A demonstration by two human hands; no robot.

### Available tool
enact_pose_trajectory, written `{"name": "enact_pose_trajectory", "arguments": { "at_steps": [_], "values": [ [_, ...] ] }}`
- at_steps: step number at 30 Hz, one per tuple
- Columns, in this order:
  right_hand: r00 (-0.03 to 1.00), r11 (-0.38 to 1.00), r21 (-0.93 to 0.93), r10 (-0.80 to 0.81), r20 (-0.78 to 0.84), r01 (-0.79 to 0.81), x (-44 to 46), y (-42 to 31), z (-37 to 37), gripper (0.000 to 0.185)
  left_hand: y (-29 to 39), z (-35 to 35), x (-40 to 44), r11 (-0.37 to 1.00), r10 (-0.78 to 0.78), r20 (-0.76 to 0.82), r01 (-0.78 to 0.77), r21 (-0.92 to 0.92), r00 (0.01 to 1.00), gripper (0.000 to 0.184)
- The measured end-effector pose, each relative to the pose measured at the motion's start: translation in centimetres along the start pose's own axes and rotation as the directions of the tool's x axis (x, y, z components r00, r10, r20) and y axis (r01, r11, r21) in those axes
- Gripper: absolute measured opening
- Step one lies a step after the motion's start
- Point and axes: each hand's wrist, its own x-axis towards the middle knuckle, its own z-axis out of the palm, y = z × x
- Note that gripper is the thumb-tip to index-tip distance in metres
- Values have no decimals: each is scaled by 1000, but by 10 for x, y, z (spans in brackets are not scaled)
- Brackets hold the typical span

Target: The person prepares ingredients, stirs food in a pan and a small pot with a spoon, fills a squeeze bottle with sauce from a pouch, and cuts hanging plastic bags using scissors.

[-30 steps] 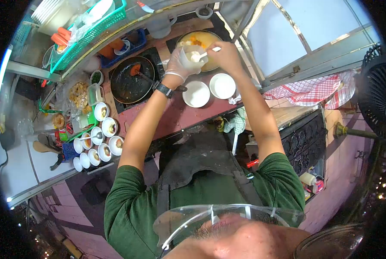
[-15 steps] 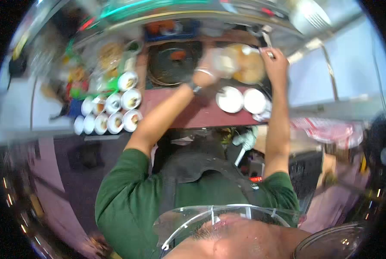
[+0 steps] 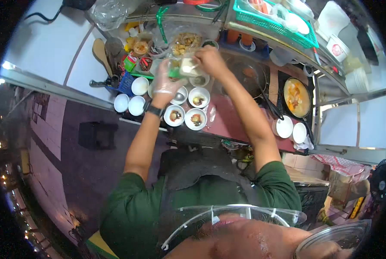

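Far left, white bowl point(image 3: 121, 102) stood upright. Gloved left hand point(image 3: 165, 83) gripped clear tub point(image 3: 184, 72) between thumb and fingers, above filled bowls point(image 3: 206, 94). White spoon point(image 3: 191, 67) sat in tub. Right hand point(image 3: 211, 62), fingers bunched at spoon's handle — pinch couldn't be told. Beyond — dark pan point(image 3: 240, 64), then pan point(image 3: 309, 103) of yellowish broth point(image 3: 303, 90).

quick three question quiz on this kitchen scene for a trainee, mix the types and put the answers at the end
1. True or false: the small translucent plastic tub sits inside the round black wok.
2. In the picture, where does the red-and-white checked cloth hang?
a) far left
b) top middle
c) lower right
3. Which of the person's hands wears the clear plastic glove?

Key:
1. False
2. c
3. The left hand
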Motion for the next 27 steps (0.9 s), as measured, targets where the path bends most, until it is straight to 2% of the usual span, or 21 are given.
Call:
{"name": "enact_pose_trajectory", "arguments": {
  "at_steps": [2,3,5,6,8,9,10,11,12,13,14,15,16,17,19,20,21,22,24,26,27],
  "values": [
    [996,994,-92,57,69,-50,14,-7,45,12,-20,-15,-12,908,-230,-5,213,-360,973,78],
    [995,991,-105,87,50,-81,15,-6,73,12,-21,-24,-13,859,-305,27,288,-423,952,75],
    [986,969,-246,36,163,6,17,4,113,14,-22,-30,-12,826,-326,23,297,-479,945,64],
    [959,984,-161,111,259,-70,14,4,114,14,-21,-32,-11,812,-325,24,292,-506,945,58],
    [952,952,-18,306,13,-306,5,32,83,17,-23,-31,-10,789,-308,64,293,-540,949,53],
    [891,904,88,427,-156,-418,-1,47,57,19,-23,-30,-9,762,-313,76,298,-575,947,48],
    [715,809,201,584,-384,-553,-4,64,10,23,-18,-27,-7,793,-258,120,281,-541,959,38],
    [582,855,199,479,-658,-479,-9,105,-9,31,-13,-16,-3,823,-226,183,288,-490,957,35],
    [689,873,27,402,-603,-486,-17,153,-24,36,-6,-1,2,852,-194,246,288,-438,950,31],
    [718,752,-237,409,-563,-615,-22,215,-10,36,-1,24,9,832,-162,314,301,-466,936,27],
    [713,751,-235,407,-571,-617,-23,232,-12,36,5,53,20,812,-128,376,315,-492,918,24],
    [783,809,-261,341,-520,-526,-22,246,-16,38,18,86,37,690,-205,479,473,-548,854,22],
    [800,880,-155,318,-509,-449,-24,277,3,38,27,117,58,539,-263,586,621,-569,766,22],
    [816,930,-44,295,-498,-364,-26,307,22,39,19,148,80,357,-243,598,643,-677,764,23],
    [724,841,235,540,-429,-488,-33,233,-23,42,-2,220,137,19,-123,616,623,-782,778,27],
    [705,857,-203,231,-670,-474,-38,213,-22,41,-8,252,166,-144,-32,620,610,-779,784,30],
    [712,706,96,701,51,-702,-63,179,-50,42,-5,281,194,-254,21,627,611,-750,779,31],
    [855,892,171,450,-258,-418,-98,138,-67,42,-1,303,216,-324,46,643,620,-715,765,33],
    [843,938,-96,251,-475,-333,-162,71,-176,47,9,341,253,-419,86,656,624,-659,750,36],
    [541,887,44,320,-777,-460,-236,109,-225,50,14,356,270,-471,129,648,621,-627,751,40],
    [355,696,412,680,-642,-587,-264,138,-243,51,19,363,271,-482,185,644,640,-599,742,42]
  ]
}}
